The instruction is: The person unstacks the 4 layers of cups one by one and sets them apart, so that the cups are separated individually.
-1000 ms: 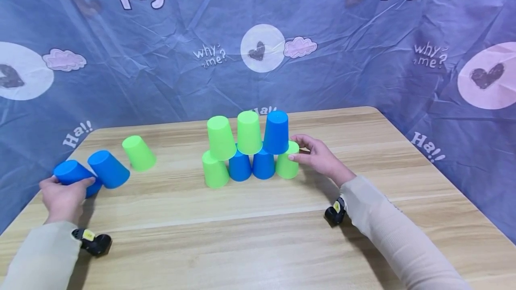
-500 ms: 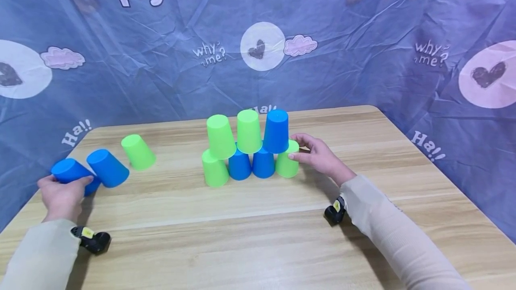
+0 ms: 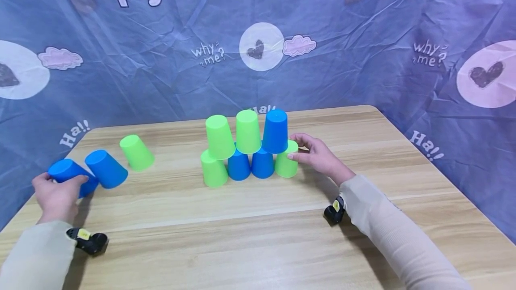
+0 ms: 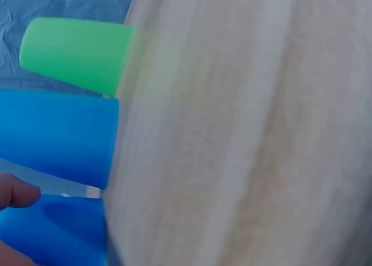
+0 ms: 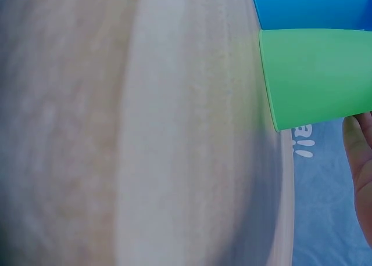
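Observation:
At the far left in the head view, my left hand (image 3: 56,198) grips an upside-down blue cup (image 3: 68,170), thumb on its near side. The left wrist view shows the thumb (image 4: 20,193) over that cup's wall. My right hand (image 3: 318,155) is at the right end of a two-tier cup wall, its thumb and fingers around the lower green cup (image 3: 285,168). In the right wrist view a fingertip meets the side of this green cup (image 5: 319,77). Above it stands a blue cup (image 3: 276,131), beside two upper green cups (image 3: 247,131).
The lower row also has a green cup (image 3: 214,171) and two blue cups (image 3: 239,167). Next to the left hand stand another blue cup (image 3: 106,169) and a loose green cup (image 3: 137,152). A patterned blue cloth (image 3: 173,70) hangs behind the wooden table (image 3: 242,245).
My left hand has edged slightly left with the blue cup it holds. The right hand and the cup wall have stayed in place, while the head view has shifted a little.

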Motion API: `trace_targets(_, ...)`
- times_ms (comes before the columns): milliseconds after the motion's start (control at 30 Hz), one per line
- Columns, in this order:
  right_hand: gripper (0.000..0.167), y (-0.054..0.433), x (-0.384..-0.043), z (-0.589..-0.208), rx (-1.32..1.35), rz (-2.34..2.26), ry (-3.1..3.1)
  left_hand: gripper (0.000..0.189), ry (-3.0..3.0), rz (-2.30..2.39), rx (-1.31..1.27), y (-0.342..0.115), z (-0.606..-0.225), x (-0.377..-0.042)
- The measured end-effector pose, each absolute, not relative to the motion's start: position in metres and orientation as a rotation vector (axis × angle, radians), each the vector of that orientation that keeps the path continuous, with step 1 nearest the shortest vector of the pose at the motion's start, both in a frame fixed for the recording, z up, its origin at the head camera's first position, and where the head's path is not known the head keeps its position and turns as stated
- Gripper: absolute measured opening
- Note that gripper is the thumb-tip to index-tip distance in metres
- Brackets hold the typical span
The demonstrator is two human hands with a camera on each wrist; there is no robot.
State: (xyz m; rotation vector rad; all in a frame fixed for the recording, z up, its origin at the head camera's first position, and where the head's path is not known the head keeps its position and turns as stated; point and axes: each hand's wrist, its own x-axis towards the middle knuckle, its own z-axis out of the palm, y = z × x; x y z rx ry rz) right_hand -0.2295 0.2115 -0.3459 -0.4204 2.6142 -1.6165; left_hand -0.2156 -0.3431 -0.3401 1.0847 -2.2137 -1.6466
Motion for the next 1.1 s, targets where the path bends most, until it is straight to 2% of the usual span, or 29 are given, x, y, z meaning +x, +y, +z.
trace_targets(300,0.048,0.212,-0.23,-0.346,-0.413,-1.628,2.599,0.071,-2.086,-1.44,0.969,-0.323,-0.318,-0.218)
trace_targets(567,0.048,0.212,-0.23,-0.347,-0.41,-1.634,2.587,0.057,-1.964,-1.343,0.606,-0.292,-0.294,-0.216)
trace_targets(933,0.048,0.213,-0.23,-0.348,-0.412,-1.629,2.595,0.029,-1.749,-1.541,0.241,-0.244,-0.272,-0.211)
trace_targets(1100,0.048,0.213,-0.23,-0.348,-0.41,-1.629,2.593,0.031,-1.655,-1.685,0.09,-0.225,-0.267,-0.207)
